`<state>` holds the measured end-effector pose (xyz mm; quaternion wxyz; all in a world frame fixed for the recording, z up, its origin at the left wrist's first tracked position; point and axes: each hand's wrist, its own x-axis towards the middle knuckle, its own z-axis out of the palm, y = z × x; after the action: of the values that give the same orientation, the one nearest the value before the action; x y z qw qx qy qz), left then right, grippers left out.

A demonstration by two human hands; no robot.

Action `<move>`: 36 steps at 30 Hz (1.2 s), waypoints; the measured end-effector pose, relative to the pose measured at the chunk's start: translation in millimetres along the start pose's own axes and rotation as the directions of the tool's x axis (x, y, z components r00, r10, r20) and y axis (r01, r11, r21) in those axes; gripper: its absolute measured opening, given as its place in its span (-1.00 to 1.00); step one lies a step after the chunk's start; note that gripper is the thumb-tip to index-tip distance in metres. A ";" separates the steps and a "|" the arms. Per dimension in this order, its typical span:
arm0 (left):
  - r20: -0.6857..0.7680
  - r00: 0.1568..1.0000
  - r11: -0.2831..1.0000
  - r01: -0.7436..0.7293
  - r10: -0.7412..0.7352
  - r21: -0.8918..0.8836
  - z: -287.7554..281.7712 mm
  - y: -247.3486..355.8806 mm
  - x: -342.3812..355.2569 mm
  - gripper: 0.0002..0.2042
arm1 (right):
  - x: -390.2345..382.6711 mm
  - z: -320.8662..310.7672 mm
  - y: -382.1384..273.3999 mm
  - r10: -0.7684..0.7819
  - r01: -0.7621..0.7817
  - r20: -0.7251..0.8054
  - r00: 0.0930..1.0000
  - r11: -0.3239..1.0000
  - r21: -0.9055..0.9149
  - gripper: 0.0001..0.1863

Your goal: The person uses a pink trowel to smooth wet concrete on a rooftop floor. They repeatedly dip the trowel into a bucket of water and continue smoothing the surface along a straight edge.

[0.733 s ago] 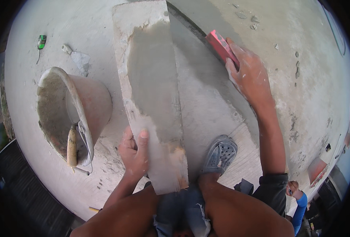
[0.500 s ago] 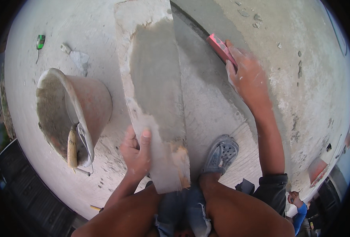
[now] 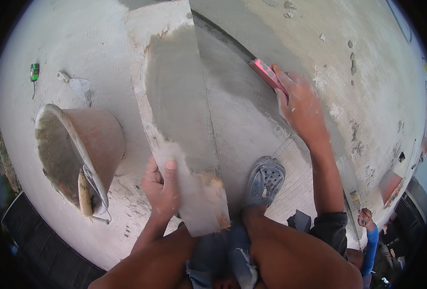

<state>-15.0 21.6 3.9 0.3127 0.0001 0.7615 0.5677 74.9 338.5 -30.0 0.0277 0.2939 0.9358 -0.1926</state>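
My left hand point(image 3: 163, 188) grips the near end of a long flat board point(image 3: 206, 207), thumb on top. Smooth grey mortar point(image 3: 177, 91) is spread over much of the board. My right hand point(image 3: 302, 103) is closed around a pink rectangular block point(image 3: 267, 73) with grey smears, its material unclear. The block lies along the edge of a strip of damp grey mortar point(image 3: 249, 24), where a dark gap point(image 3: 225, 36) runs away from its far end. Pale dust coats the right hand. Fingers under the board and block are hidden.
At left a mortar-caked bucket point(image 3: 100, 139) leans on its side, a wooden-handled tool point(image 3: 84, 195) at its rim. Beyond lie a putty knife point(image 3: 78, 86) and green tape measure point(image 3: 34, 72). At lower right, a co-worker's blue-sleeved hand point(image 3: 366, 219) holds a tool. My shoe point(image 3: 265, 180) stands between.
The whole view has shifted and turned a little. Against the floor, my right hand and the block are slightly nearer me along the edge. The co-worker's hand shows higher, with a tool now visible.
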 end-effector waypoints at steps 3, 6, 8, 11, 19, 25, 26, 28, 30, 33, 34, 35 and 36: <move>0.027 1.000 1.000 0.014 -0.015 0.027 -1.8 -4.3 -2.3 -0.58 | -31.8 -4.2 16.4 0.070 -0.069 0.034 0.997 0.998 -0.008 -0.47; 0.034 0.999 0.999 -0.004 0.003 0.036 -1.6 -6.2 -3.4 -0.58 | -71.3 -13.0 40.1 0.141 -0.139 0.064 0.988 0.990 -0.032 -0.49; 0.022 1.000 1.000 -0.014 0.014 0.014 0.0 -5.2 -3.7 -0.60 | -84.3 -16.9 46.7 0.149 -0.148 0.027 0.988 0.988 -0.041 -0.51; 0.013 0.999 0.995 -0.046 0.044 0.093 -3.4 -10.4 -4.2 -0.57 | -81.6 -21.8 34.3 0.107 -0.109 -0.088 0.990 0.994 -0.025 -0.52; 0.039 0.999 0.999 -0.038 0.038 0.008 5.1 -5.5 -3.7 -0.57 | -23.8 -4.7 1.4 0.013 -0.033 -0.132 0.991 0.989 -0.146 -0.56; 0.022 1.000 1.000 -0.009 0.009 0.012 8.9 -5.1 -6.5 -0.64 | -34.9 -1.8 9.0 0.049 -0.060 -0.176 0.983 0.996 -0.060 -0.59; 0.020 1.000 1.000 -0.006 0.005 0.010 9.7 -5.1 -7.1 -0.65 | -35.4 -0.1 9.7 0.034 -0.046 -0.180 0.983 0.997 -0.066 -0.59; 0.052 0.999 1.000 0.010 -0.011 0.014 9.6 -4.2 -6.1 -0.64 | -35.0 2.3 10.1 0.014 -0.031 -0.196 0.981 0.996 -0.082 -0.58; 0.070 0.998 1.000 -0.001 0.000 0.020 11.5 -4.4 -5.2 -0.63 | -38.1 4.4 12.4 0.030 -0.048 -0.152 0.988 0.992 -0.113 -0.57; 0.062 0.997 0.999 -0.038 0.036 0.022 17.2 -5.5 -4.9 -0.61 | -44.8 -0.2 16.3 0.119 -0.122 -0.045 0.992 0.989 -0.089 -0.52; 0.048 0.998 0.999 -0.036 0.035 0.017 18.5 -5.1 -6.0 -0.60 | -48.3 -2.5 18.0 0.156 -0.156 0.000 0.988 0.985 -0.071 -0.50; 0.036 0.999 0.999 -0.034 0.033 0.013 19.6 -5.2 -7.1 -0.59 | -52.5 -4.1 20.4 0.169 -0.168 0.022 0.985 0.984 -0.066 -0.49; 0.037 0.999 0.999 -0.039 0.038 0.025 18.8 -6.7 -7.3 -0.59 | -58.6 -6.7 24.2 0.186 -0.183 0.045 0.982 0.981 -0.066 -0.48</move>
<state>2.2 32.9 -1.4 0.3157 0.0292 0.7629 0.5634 137.2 327.7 -22.4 0.0780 0.3734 0.9090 -0.1677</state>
